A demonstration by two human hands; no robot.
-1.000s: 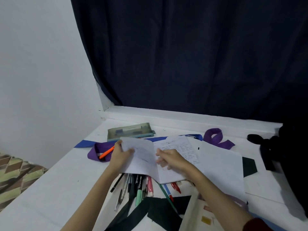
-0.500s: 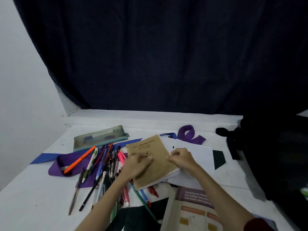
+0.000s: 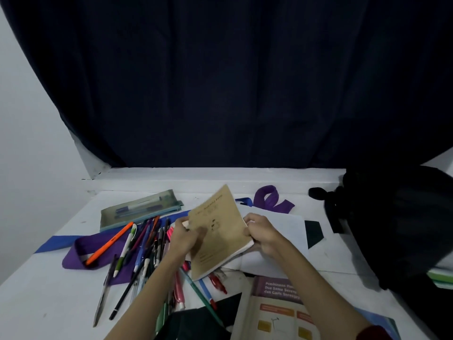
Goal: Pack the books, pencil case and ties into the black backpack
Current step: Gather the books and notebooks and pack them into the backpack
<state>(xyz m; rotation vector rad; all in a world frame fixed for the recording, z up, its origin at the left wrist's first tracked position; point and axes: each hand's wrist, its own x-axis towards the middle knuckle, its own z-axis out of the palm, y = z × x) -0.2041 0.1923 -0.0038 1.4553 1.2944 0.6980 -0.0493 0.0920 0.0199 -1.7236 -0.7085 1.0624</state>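
A thin brown-covered notebook is lifted at its far end above the white table. My left hand grips its left edge, thumb on the cover. My right hand grips its right edge over a white open book. The black backpack stands at the right, with green book edges showing at its side. A grey-green pencil case lies at the back left. A purple tie and a blue tie lie left; another purple tie end curls behind the books.
Several loose pens and pencils are scattered over the purple tie left of my hands. An open textbook and a dark cloth lie near the front edge. A dark curtain hangs behind the table.
The open notebook has been closed and now shows its brown cover. Both hands have raised its far end off the table. The view has swung right, bringing the backpack into sight.
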